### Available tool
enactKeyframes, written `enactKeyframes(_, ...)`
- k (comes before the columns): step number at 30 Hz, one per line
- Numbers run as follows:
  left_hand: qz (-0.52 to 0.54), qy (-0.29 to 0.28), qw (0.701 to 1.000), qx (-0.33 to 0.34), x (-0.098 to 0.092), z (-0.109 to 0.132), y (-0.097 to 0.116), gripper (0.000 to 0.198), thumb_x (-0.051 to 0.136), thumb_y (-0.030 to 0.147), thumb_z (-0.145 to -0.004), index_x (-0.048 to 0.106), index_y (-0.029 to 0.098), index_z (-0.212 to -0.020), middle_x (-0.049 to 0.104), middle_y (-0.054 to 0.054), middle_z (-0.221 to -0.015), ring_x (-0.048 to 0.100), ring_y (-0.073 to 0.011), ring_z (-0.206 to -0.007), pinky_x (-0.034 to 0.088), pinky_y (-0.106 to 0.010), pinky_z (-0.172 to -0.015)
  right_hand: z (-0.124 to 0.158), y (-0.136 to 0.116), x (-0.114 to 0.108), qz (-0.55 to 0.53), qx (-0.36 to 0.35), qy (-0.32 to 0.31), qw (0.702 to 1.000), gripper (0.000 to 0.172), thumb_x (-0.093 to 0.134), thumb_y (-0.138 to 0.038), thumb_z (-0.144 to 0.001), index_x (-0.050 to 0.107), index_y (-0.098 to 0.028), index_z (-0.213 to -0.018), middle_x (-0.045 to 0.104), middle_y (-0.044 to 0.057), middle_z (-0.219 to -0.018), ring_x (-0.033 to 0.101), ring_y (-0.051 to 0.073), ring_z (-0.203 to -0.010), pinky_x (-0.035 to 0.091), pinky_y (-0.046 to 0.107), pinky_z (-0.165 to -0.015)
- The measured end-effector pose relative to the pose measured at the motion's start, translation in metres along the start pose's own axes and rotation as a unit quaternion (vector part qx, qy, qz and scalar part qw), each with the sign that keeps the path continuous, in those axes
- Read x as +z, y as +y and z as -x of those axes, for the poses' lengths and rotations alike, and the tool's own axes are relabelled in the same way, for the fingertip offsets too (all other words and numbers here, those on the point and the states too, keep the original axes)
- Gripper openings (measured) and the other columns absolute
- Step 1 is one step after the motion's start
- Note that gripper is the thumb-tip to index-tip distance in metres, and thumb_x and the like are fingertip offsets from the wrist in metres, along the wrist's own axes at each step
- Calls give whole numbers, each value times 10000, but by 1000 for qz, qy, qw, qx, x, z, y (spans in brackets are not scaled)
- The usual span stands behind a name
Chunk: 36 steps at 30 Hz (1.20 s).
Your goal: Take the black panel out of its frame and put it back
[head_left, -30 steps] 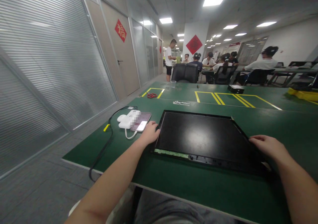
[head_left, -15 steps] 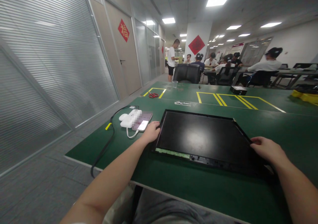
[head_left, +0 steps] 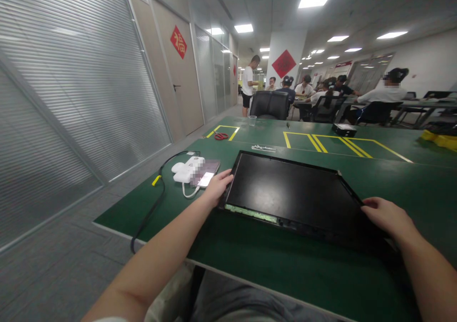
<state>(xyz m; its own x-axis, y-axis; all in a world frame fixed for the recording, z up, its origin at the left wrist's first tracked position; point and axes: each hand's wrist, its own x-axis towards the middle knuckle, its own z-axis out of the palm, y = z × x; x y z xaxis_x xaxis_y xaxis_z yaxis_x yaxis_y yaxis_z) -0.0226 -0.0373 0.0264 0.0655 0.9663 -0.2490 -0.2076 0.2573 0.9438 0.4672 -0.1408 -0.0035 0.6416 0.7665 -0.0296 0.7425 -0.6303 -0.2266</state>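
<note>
A black flat screen panel [head_left: 285, 188] with a thin dark frame is held over the green table [head_left: 250, 260], its face up. A pale green strip [head_left: 250, 213] runs along the left part of its near edge. My left hand [head_left: 218, 186] grips the panel's left edge. On the right edge, my right hand [head_left: 387, 217] has its fingers closed round the frame. The underside of the panel and the fingertips beneath it are hidden.
Left of the panel lie a phone [head_left: 209, 173], a white charger [head_left: 187, 169] and a black cable [head_left: 157, 203]. Red-handled scissors [head_left: 221, 136], a metal caliper [head_left: 263, 148], a clear cup [head_left: 252, 120] and a black box [head_left: 343, 130] stand farther back. Several people are beyond.
The panel's left side has risen slightly, along with my left hand. My right hand has hardly moved and keeps its grip. The reflection on the screen has shifted left.
</note>
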Motion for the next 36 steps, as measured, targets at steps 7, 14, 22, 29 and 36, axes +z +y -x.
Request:
enactKeyframes(7, 42, 35, 998, -16, 4, 1, 0, 469, 713, 120, -849, 684, 166, -1314, 778, -39, -753, 674, -133, -552, 556, -229, -574, 6, -6, -6, -11, 8, -12, 1000, 394, 511, -390, -813, 716, -219, -1103, 735, 136, -1162, 706, 311, -1012, 559, 396, -806)
enactKeyframes(14, 83, 21, 996, -31, 4, -5, -2, 496, 720, 130, -846, 644, 153, -1336, 743, -17, -700, 670, -127, -550, 540, -216, -542, 4, -5, -5, -11, -1, -13, 1000, 406, 520, -357, -787, 716, -199, -1106, 727, 157, -1170, 705, 321, -1008, 558, 402, -801)
enactKeyframes(22, 40, -37, 998, -41, -3, -9, -9, 907, 846, 190, -705, 447, 226, -1519, 697, 23, -667, 642, -156, -511, 527, -281, -571, -5, 4, 4, -25, -13, 4, 1000, 315, 548, -351, -758, 682, -237, -1019, 746, 133, -1091, 718, 323, -948, 550, 396, -732)
enactKeyframes(29, -8, -34, 999, 0, -1, -3, -8, 818, 828, 225, -704, 508, 223, -1457, 725, 6, -724, 644, -155, -542, 520, -275, -598, -9, 7, 5, -19, -22, -17, 999, 410, 537, -332, -748, 681, -200, -1109, 733, 144, -1154, 699, 331, -1011, 541, 413, -802)
enactKeyframes(36, 4, -60, 997, 42, 2, -2, -6, 431, 807, 253, -753, 730, 195, -1173, 787, -38, -905, 700, -161, -733, 547, -262, -714, -12, 9, 10, -20, -21, -1, 1000, 348, 549, -329, -753, 674, -229, -1062, 751, 113, -1107, 713, 313, -977, 538, 387, -751)
